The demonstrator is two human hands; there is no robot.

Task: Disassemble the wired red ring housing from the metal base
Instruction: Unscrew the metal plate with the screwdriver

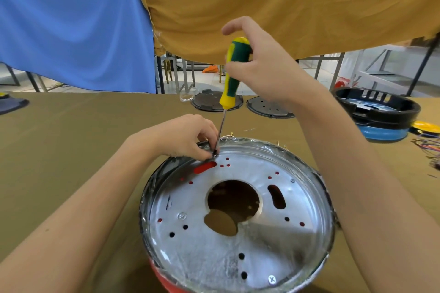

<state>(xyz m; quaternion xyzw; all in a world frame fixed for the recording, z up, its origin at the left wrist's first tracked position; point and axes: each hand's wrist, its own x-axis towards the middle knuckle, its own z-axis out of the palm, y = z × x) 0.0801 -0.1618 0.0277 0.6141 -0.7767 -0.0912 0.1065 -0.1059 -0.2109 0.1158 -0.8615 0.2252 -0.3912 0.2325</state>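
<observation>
Under perforated metal base (238,240), red ring housing (164,279)

The metal base (238,216) at lower centre looks dull, scratched silver, its rim wrapped in shiny film. The screwdriver (232,74) handle is glossy plastic. The tablecloth (71,140) is matt cloth.

The right hand (264,64) grips a green-and-yellow screwdriver (232,76), its tip set at the far rim of the metal base (238,216). The left hand (188,137) pinches beside the tip; the red ring housing (164,279) shows beneath
</observation>
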